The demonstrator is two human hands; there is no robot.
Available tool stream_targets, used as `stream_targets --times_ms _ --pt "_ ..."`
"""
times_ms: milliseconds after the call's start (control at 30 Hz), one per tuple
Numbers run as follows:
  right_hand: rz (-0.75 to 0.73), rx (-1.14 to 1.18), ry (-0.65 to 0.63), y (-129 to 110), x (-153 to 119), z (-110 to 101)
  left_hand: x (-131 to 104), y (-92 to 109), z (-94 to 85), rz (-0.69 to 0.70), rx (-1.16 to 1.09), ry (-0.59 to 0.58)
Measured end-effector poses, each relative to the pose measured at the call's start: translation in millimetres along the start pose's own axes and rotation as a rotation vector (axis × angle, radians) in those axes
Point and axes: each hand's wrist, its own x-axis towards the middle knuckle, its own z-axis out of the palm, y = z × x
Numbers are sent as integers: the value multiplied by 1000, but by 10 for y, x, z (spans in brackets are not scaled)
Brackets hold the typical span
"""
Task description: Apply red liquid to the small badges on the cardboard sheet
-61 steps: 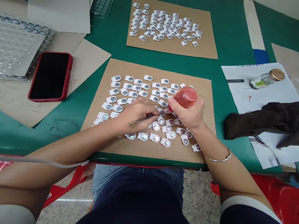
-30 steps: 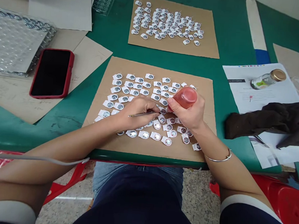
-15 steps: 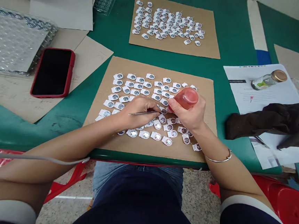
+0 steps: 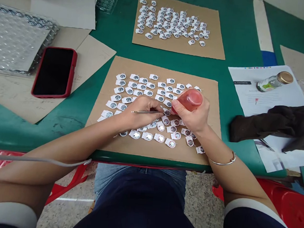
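A slim metal tool like tweezers [image 4: 144, 112] is pinched in my left hand [image 4: 144, 109], its tip over the small round pieces in the middle of the near cardboard sheet [image 4: 127, 148]. My right hand [image 4: 194, 116] is wrapped around a red translucent squeeze bottle [image 4: 191, 99], tilted with its base toward me and its nozzle hidden. Both hands nearly meet above one round silver-and-white piece [image 4: 166, 112]. Around them lie many such pieces on white paper tabs in rough rows; some are covered by my hands. Pieces at the lower right look darker or reddish in the centre.
Behind, a second cardboard sheet [image 4: 179, 49] bears more round pieces. To the left lie a red-cased phone [image 4: 55, 72] and a bubble-wrapped pack [image 4: 14, 41]. On the right, a glass jar [image 4: 274, 82] and dark cloth [image 4: 273, 124] rest on printed paper [image 4: 245, 95]. A cable [image 4: 44, 160] crosses the front left.
My left hand and the slim tool have shifted very slightly, the tool now lying more level. The right hand keeps the squeeze bottle in about the same place. The view moved a little.
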Motion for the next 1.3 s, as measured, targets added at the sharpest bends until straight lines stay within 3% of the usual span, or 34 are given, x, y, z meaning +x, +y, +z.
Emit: stream_targets --times_ms 300,1300 --pt "6 -12 -19 -6 -6 10 45 -80 0 -31 -52 -24" --pt "-5 49 3 9 -29 43 56 -71 10 -40 -72 10"
